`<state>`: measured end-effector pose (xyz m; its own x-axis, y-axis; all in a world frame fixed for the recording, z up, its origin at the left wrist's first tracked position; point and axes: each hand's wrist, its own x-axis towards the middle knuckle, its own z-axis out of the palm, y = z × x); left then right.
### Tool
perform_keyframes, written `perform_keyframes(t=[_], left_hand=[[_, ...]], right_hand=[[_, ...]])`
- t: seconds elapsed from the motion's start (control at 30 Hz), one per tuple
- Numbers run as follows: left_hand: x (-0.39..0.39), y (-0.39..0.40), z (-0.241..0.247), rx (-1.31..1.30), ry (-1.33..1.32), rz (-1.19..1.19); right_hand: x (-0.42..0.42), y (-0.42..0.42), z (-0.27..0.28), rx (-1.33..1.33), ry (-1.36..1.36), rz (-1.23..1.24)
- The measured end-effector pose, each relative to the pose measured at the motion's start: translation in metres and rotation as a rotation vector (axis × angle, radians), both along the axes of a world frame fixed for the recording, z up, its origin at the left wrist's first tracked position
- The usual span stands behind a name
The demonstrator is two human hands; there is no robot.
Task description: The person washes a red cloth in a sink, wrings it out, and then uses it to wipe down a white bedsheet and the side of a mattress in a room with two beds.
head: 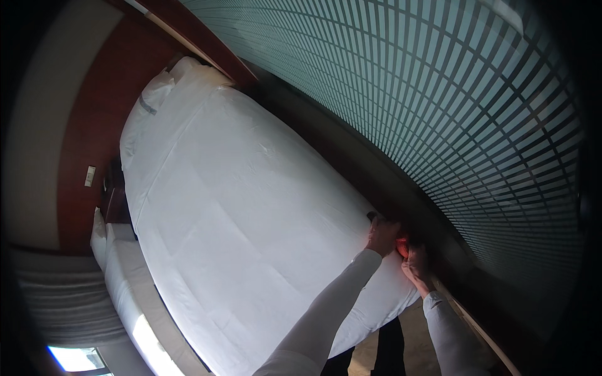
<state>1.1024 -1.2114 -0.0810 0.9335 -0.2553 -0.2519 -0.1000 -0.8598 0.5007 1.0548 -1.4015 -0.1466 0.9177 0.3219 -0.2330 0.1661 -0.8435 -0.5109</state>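
A large bed covered with a smooth white duvet fills the middle of the head view. At its right edge, near the foot end, my left hand has its fingers bent over a dark item whose kind I cannot make out. My right hand is just beside it, lower and to the right, at the bed's corner. Between the two hands shows a small bright red thing, next to the right hand's fingers. Dim light and blur hide what each hand grips.
White pillows lie at the bed's far end. A second bed stands at the lower left, past a dark red nightstand. A dark-gridded, pale green panel rises along the right, beyond a narrow dark gap.
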Motion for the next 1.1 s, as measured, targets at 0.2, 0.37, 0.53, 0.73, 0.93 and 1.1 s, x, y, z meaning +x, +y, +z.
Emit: perform_keyframes(t=[0.2, 0.37, 0.53, 0.73, 0.93, 1.1], left_hand=[[0.016, -0.028, -0.007, 0.282, 0.088, -0.021], [0.013, -0.014, 0.005, 0.238, 0.03, -0.042], [-0.066, -0.022, 0.02, 0.263, -0.058, -0.092], [-0.098, 0.005, 0.026, -0.11, 0.06, -0.059], [-0.155, 0.084, 0.1, -0.5, -0.141, 0.24], [-0.187, 0.202, 0.207, -0.131, -0.117, 0.264]], right_hand=[[0.013, -0.02, -0.009, 0.19, 0.072, -0.104], [0.001, -0.017, -0.013, 0.318, 0.094, -0.141], [-0.103, -0.018, -0.013, 0.619, 0.447, -0.432], [-0.133, -0.021, -0.001, 0.701, 0.457, -0.478], [-0.104, -0.02, 0.12, 0.241, -0.274, -0.106], [-0.021, 0.055, 0.233, 0.27, -0.375, 0.446]])
